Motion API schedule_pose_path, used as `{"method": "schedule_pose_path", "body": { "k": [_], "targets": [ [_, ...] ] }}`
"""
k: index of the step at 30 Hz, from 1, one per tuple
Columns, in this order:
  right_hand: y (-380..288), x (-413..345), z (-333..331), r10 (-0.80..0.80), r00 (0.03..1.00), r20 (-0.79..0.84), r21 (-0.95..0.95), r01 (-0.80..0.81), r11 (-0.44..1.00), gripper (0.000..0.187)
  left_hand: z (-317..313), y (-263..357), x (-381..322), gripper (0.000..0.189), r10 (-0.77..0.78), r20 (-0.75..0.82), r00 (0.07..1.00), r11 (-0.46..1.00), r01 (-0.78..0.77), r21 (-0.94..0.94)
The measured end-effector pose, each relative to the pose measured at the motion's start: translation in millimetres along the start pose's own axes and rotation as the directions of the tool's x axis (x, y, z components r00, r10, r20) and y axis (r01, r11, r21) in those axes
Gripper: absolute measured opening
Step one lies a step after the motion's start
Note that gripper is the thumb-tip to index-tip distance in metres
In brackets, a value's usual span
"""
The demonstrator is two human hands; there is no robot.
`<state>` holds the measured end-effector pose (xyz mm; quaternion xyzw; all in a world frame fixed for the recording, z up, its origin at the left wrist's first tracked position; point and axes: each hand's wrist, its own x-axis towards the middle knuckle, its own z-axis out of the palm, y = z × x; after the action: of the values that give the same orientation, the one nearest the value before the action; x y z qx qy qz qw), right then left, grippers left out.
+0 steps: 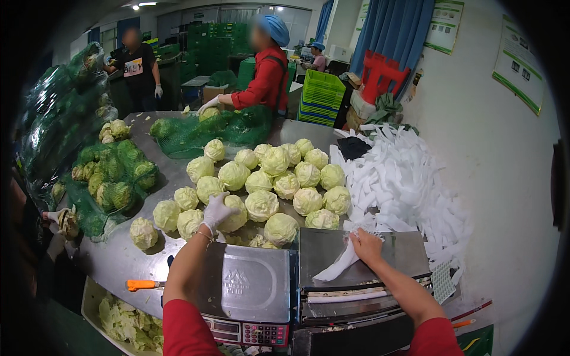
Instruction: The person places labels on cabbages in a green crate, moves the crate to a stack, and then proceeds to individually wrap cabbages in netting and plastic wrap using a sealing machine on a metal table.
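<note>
My left hand, in a thin white glove, rests on a pale green cabbage at the near side of a group of cabbages, its fingers spread over the top. My bare right hand grips a white foam net sleeve, which hangs down to the left over a metal-topped wrapping machine. Between my arms lies the steel plate of a digital scale. More cabbages spread across the steel table beyond.
White foam sleeves pile up at right. Green net bags of cabbages lie at left. An orange-handled knife sits left of the scale, above a bin of leaves. Co-workers stand beyond the table; another's gloved hands are at far left.
</note>
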<state>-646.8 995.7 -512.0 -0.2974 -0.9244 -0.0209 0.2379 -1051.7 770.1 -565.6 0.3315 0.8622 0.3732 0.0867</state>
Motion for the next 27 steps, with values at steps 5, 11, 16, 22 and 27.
{"method": "schedule_pose_path", "body": {
  "k": [5, 11, 16, 22, 27],
  "targets": [
    [2, -4, -3, 0.012, 1.000, 0.028, -0.046, -0.011, 0.999, 0.029, -48, 33, -63, 0.079, 0.118, -0.044, 0.992, 0.977, -0.124, -0.175],
    [24, -18, -21, 0.008, 0.999, 0.052, 0.021, -0.009, 1.000, 0.031, -89, 104, -201, 0.076, 0.402, -0.022, 0.915, 0.915, -0.402, -0.022],
    [19, -25, -27, 0.033, 0.989, 0.144, 0.093, -0.047, 0.995, 0.035, -66, 108, -286, 0.084, 0.459, -0.145, 0.877, 0.867, -0.406, 0.290],
    [45, -24, -44, 0.092, 0.982, 0.163, 0.316, -0.140, 0.938, 0.035, -72, 112, -288, 0.088, 0.358, -0.044, 0.933, 0.926, -0.348, 0.149],
    [32, -66, -102, 0.005, 0.876, 0.483, 0.875, -0.483, 0.039, 0.019, -60, 153, -318, 0.066, 0.437, -0.285, 0.853, 0.856, -0.297, 0.424]
  ]
}}
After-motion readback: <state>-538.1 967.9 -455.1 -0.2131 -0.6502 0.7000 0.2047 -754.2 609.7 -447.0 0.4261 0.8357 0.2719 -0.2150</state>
